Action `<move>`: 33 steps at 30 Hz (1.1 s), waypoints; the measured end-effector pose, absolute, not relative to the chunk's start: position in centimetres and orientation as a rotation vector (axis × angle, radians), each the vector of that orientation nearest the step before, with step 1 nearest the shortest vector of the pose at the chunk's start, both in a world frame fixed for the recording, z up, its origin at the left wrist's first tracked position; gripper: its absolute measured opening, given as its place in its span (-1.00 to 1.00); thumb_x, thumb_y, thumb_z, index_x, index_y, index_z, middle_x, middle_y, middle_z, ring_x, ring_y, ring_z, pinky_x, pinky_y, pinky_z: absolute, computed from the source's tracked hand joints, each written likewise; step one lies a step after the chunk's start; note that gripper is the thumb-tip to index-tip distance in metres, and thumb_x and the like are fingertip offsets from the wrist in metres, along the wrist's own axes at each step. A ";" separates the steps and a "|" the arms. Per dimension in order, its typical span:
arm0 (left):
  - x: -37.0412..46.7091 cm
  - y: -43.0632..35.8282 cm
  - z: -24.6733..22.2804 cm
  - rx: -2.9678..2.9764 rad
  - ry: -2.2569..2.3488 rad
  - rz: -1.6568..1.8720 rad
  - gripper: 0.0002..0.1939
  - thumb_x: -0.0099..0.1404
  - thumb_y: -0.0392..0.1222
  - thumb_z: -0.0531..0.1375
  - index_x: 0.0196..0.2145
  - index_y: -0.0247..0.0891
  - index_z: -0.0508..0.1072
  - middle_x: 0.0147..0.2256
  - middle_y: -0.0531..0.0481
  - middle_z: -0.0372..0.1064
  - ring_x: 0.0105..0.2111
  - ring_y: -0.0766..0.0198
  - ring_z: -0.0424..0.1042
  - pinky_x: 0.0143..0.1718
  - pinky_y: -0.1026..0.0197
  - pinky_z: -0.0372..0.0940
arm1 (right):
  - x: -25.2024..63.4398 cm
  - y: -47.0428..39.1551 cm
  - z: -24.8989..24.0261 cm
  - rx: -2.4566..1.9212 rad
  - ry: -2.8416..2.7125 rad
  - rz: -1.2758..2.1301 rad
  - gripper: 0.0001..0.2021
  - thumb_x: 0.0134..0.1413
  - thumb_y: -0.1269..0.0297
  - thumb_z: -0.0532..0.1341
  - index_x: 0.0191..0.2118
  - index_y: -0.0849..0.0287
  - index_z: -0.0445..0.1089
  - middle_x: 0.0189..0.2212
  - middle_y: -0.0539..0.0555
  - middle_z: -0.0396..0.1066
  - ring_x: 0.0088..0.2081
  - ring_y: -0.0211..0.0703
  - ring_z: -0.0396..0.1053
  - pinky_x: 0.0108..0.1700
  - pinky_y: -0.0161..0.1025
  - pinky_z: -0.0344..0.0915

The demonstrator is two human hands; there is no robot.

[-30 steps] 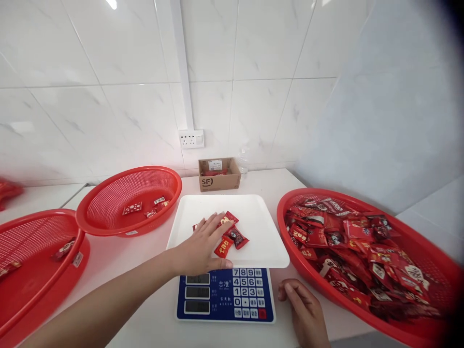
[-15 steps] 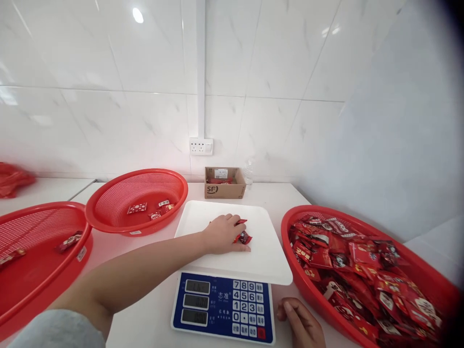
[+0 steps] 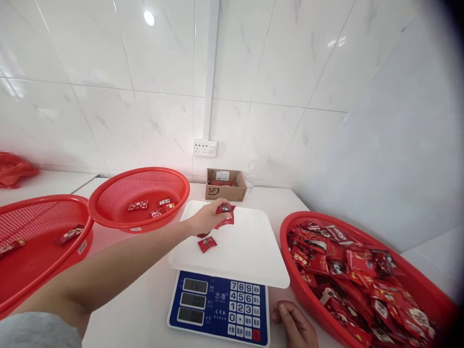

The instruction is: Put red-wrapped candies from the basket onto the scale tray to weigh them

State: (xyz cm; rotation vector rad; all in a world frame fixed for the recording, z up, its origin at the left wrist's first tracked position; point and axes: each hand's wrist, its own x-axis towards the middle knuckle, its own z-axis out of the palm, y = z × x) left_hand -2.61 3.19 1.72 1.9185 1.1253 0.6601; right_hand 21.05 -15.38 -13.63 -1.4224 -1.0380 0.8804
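Observation:
My left hand (image 3: 210, 216) is closed around red candy packets (image 3: 226, 215), raised above the white tray (image 3: 250, 251) of a scale. A red packet (image 3: 207, 244) lies on that tray below my wrist, with part of another beside it under the hand. The scale's blue keypad panel (image 3: 219, 307) faces me. My right hand (image 3: 295, 323) rests on the table just right of the panel, its fingers curled; whatever they hold, if anything, is hidden. To the right, a red basket (image 3: 290, 270) is filled with several red packets (image 3: 358, 270).
Two red baskets, one at the back left (image 3: 108, 217) and one at the far left (image 3: 43, 285), hold a few packets. A cardboard box (image 3: 226, 193) stands behind the scale by the wall. A red plastic bag (image 3: 16, 169) lies at the far left.
My left hand has lifted off the tray with packets in its fingers and moved a little left and back. A packet now shows on the tray. My right hand stays beside the scale.

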 end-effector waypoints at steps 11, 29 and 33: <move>-4.2 3.2 2.5 1.520 0.955 0.674 -0.67 0.06 -0.39 0.18 -0.17 -0.22 0.33 -0.24 -0.02 0.41 -0.22 0.23 0.41 -0.14 0.13 0.28 | 21.1 -15.4 -14.3 -1.411 -1.023 0.924 -0.61 -0.04 -0.10 0.19 -0.57 0.15 0.34 -0.59 0.03 0.29 -0.46 -0.14 0.26 -0.38 -0.29 0.22; -5.5 0.1 3.1 2.418 0.845 -0.060 -0.08 0.13 0.30 0.12 0.30 -0.11 -0.14 0.33 -0.14 -0.40 0.29 -0.08 -0.51 0.22 -0.20 -0.33 | 21.0 -15.2 -14.1 -1.415 -1.040 0.923 -0.62 -0.03 -0.09 0.19 -0.57 0.15 0.34 -0.60 0.02 0.29 -0.47 -0.15 0.26 -0.39 -0.29 0.23; -4.7 -0.3 1.8 2.617 0.765 -0.115 -0.11 0.11 0.36 0.08 0.28 0.00 -0.11 0.33 -0.11 -0.47 0.28 -0.08 -0.56 0.21 -0.25 -0.46 | 20.8 -15.3 -13.8 -1.422 -1.037 0.915 -0.62 -0.05 -0.09 0.20 -0.58 0.14 0.34 -0.61 0.02 0.29 -0.49 -0.15 0.26 -0.41 -0.30 0.23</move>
